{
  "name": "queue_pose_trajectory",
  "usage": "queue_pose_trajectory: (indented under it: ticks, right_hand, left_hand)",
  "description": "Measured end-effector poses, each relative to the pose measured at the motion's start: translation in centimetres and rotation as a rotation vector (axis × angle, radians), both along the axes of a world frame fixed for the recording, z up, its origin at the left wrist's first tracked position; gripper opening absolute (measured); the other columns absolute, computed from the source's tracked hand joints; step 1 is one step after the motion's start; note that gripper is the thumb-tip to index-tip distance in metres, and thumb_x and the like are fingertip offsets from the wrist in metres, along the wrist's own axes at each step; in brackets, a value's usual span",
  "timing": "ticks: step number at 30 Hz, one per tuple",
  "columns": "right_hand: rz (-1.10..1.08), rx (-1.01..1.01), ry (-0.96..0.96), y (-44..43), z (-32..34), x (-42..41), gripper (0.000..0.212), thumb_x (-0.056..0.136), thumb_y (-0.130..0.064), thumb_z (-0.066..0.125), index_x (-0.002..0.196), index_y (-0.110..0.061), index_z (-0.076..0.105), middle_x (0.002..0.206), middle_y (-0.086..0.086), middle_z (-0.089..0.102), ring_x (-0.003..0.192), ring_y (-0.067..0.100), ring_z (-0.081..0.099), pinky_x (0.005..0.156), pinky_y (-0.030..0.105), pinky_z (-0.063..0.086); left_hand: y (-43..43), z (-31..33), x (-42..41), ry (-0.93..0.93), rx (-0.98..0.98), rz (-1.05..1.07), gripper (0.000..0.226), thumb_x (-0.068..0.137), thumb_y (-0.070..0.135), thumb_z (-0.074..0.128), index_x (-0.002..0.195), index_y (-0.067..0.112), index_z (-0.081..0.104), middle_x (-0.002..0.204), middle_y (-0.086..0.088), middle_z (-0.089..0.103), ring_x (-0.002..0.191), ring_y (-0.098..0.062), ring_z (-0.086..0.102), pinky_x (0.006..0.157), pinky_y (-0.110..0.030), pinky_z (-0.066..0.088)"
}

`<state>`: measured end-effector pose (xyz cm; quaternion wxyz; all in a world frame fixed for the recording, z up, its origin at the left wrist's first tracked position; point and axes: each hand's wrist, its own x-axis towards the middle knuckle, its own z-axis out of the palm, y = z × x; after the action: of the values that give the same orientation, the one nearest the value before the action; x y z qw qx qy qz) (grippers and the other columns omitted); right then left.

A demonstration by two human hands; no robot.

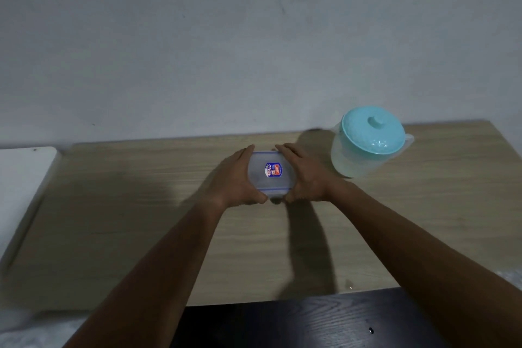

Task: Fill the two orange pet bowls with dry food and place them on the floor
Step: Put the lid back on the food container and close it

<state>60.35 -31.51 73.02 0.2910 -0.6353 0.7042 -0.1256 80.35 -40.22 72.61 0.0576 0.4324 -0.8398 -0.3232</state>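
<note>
Clasping the translucent, blue-trimmed rectangular plastic container (pixel 271 171) in your left hand (pixel 236 178) and right hand (pixel 308 175), keep it level while unlatching.

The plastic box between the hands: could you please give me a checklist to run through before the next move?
1. Left hand grips the box's left side: ok.
2. Right hand grips its right side: ok.
3. Lid sits on the box: ok.
4. Food inside the box: cannot tell.
5. Orange bowls in view: not ok, none visible.
6. Jug stands clear of the box, to its right: ok.
</note>
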Motion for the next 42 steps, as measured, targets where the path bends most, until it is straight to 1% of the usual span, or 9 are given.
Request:
queue_pose_trajectory:
  ticks: [2,4,7,12,21,25,28,35,42]
  right_hand:
    - [-0.181,-0.09,-0.131,1.7,-1.6,0.5,0.142,0.046,-0.064,0.082,0.163,-0.022,0.014,0.169,0.006,0.018,0.154,0.024,0.026,0.117,0.041,0.039]
    - [-0.374,-0.248,-0.309,3.6,-3.2,1.2,0.114,0.054,-0.054,0.091,0.152,-0.04,0.035,0.149,-0.004,0.053,0.134,0.01,0.054,0.103,0.034,0.051]
    - [-0.514,-0.342,-0.457,5.0,-3.8,2.5,0.078,0.063,-0.025,0.095,0.129,-0.043,0.059,0.107,-0.02,0.074,0.091,-0.008,0.069,0.079,0.02,0.051]
    - [-0.571,-0.322,-0.625,5.1,-3.8,3.2,0.072,0.063,-0.02,0.093,0.13,-0.029,0.067,0.112,-0.011,0.078,0.103,0.007,0.073,0.091,0.033,0.059]
    - [-0.653,-0.295,-0.695,6.0,-3.7,4.3,0.063,0.076,-0.009,0.088,0.135,-0.017,0.066,0.121,0.001,0.076,0.112,0.019,0.072,0.096,0.048,0.059]
    - [-0.684,-0.313,-0.705,7.2,-3.1,5.3,0.072,0.064,-0.025,0.094,0.131,-0.021,0.068,0.12,0.0,0.076,0.112,0.024,0.072,0.095,0.053,0.059]
    - [-0.689,-0.342,-0.696,8.9,-2.7,5.8,0.08,0.057,-0.037,0.093,0.132,-0.023,0.068,0.124,-0.002,0.075,0.117,0.025,0.069,0.097,0.052,0.058]
    - [-0.643,-0.383,-0.689,13.8,-1.2,6.0,0.071,0.066,-0.023,0.095,0.132,-0.021,0.068,0.124,-0.002,0.074,0.112,0.022,0.072,0.096,0.048,0.059]
    - [-0.549,-0.433,-0.67,21.9,1.7,5.5,0.074,0.062,-0.033,0.094,0.13,-0.02,0.069,0.12,-0.003,0.075,0.1,0.014,0.075,0.092,0.044,0.061]
  left_hand:
    - [1.7,-0.6,1.0,0.157,-0.015,0.071,0.128,0.05,0.037,0.094,0.155,0.015,0.023,0.154,0.001,0.039,0.137,-0.015,0.041,0.099,-0.01,0.032]
    - [3.8,-1.1,1.9,0.335,-0.032,0.188,0.116,0.052,0.032,0.095,0.15,0.017,0.036,0.137,0.005,0.056,0.115,-0.011,0.059,0.084,-0.001,0.038]
    - [5.5,-1.7,2.1,0.522,0.043,0.33,0.075,0.053,0.024,0.094,0.118,0.045,0.063,0.096,0.014,0.073,0.077,-0.009,0.071,0.071,-0.03,0.059]
    - [4.6,-2.6,1.7,0.551,0.26,0.476,0.04,0.052,0.024,0.094,0.089,0.027,0.078,0.079,0.009,0.077,0.076,-0.007,0.074,0.074,-0.044,0.06]
    - [4.4,-2.1,2.3,0.483,0.317,0.499,0.058,0.038,0.043,0.091,0.09,0.019,0.08,0.081,0.007,0.078,0.079,-0.006,0.074,0.075,-0.044,0.061]
    - [5.3,-2.1,2.8,0.496,0.353,0.494,0.049,0.034,0.042,0.092,0.079,0.026,0.079,0.078,0.007,0.078,0.079,-0.011,0.075,0.074,-0.048,0.061]
    - [7.1,-1.8,3.5,0.513,0.347,0.481,0.043,0.037,0.039,0.094,0.076,0.03,0.078,0.078,0.008,0.077,0.079,-0.011,0.075,0.074,-0.048,0.061]
    - [11.8,0.9,4.3,0.483,0.233,0.506,0.07,0.031,0.052,0.089,0.094,0.024,0.078,0.087,0.01,0.077,0.084,-0.006,0.073,0.078,-0.041,0.06]
    - [22.1,5.2,4.7,0.558,0.189,0.524,0.059,0.04,0.042,0.092,0.095,0.024,0.079,0.089,0.012,0.077,0.088,-0.001,0.071,0.086,-0.032,0.058]
